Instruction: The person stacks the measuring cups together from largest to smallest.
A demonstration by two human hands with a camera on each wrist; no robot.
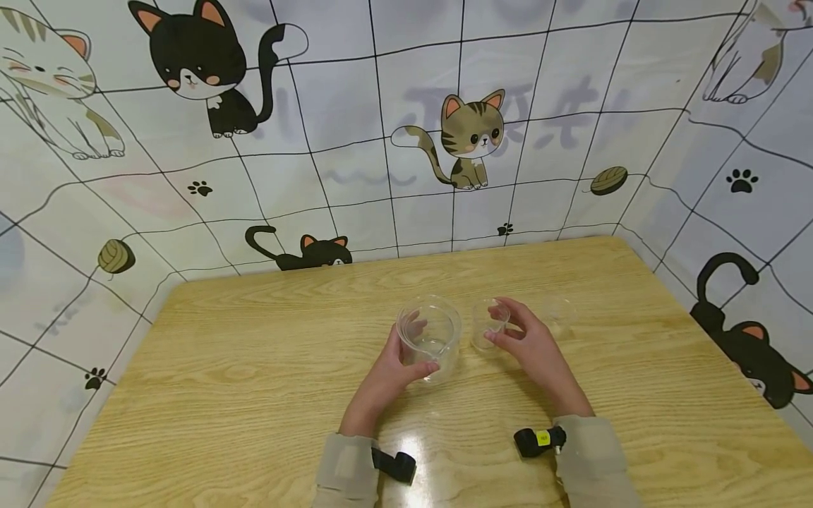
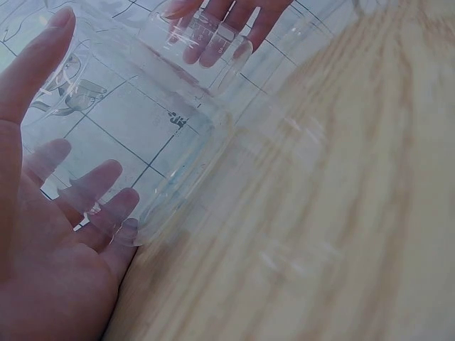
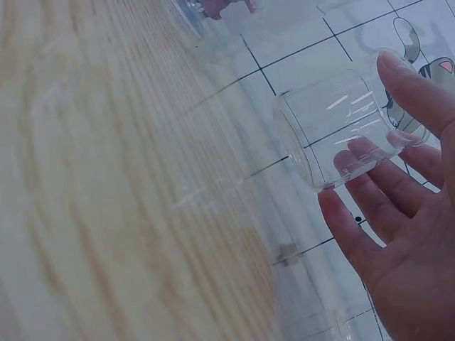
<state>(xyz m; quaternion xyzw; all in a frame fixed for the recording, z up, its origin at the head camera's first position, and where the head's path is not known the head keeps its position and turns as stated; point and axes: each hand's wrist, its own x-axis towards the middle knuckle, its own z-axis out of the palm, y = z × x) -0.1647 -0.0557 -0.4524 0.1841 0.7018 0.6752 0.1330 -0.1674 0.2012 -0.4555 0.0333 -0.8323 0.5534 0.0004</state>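
Observation:
My left hand point(image 1: 400, 363) is curled round a large clear glass beaker point(image 1: 432, 335), fingers on its far side and thumb on the near side. The beaker is upright, at or close to the tabletop. Just right of it, my right hand point(image 1: 530, 342) grips a smaller clear beaker point(image 1: 488, 328) between thumb and fingers. White marks line the small beaker's wall point(image 3: 348, 114) in the right wrist view, where its base hangs a little above the wood. Both beakers look see-through, with no contents that I can make out. A gap separates them.
Right of my right hand stands a faint, clear glass-like thing point(image 1: 559, 314), too dim to tell its kind. The wooden table point(image 1: 254, 395) meets a cat-patterned cloth wall point(image 1: 356, 169) at its back and sides. Each wrist bears a black strapped camera point(image 1: 395, 466).

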